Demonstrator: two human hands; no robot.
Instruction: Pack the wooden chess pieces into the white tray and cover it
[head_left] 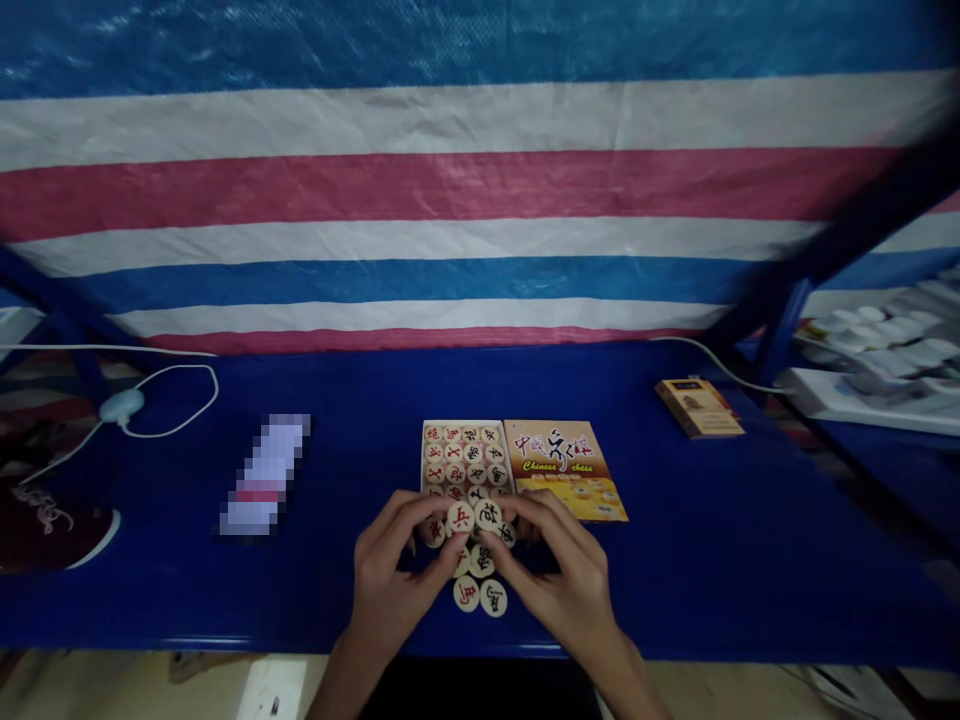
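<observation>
Between thumb and fingers, my left hand (pixel 397 560) grips a round Chinese chess piece with a red character (pixel 460 517). My right hand (pixel 559 560) pinches one with a black character (pixel 488 515), and the two pieces sit side by side, about touching. Just beyond is an open box (pixel 424 455) with rows of red and black pieces in it; its near part is hidden by my hands. Closer to me, a red piece (pixel 466 594) and a black piece (pixel 493 597) lie on the blue table, with several more partly covered under my hands.
A printed Chinese chess lid (pixel 562 460) lies against the box's right side. Farther right is a small yellow-brown box (pixel 699 407). A blurred-out phone-like thing (pixel 266 475) lies left. A cable with a pale blue round part (pixel 121 405) and a dark red shoe-like item (pixel 52 530) are far left.
</observation>
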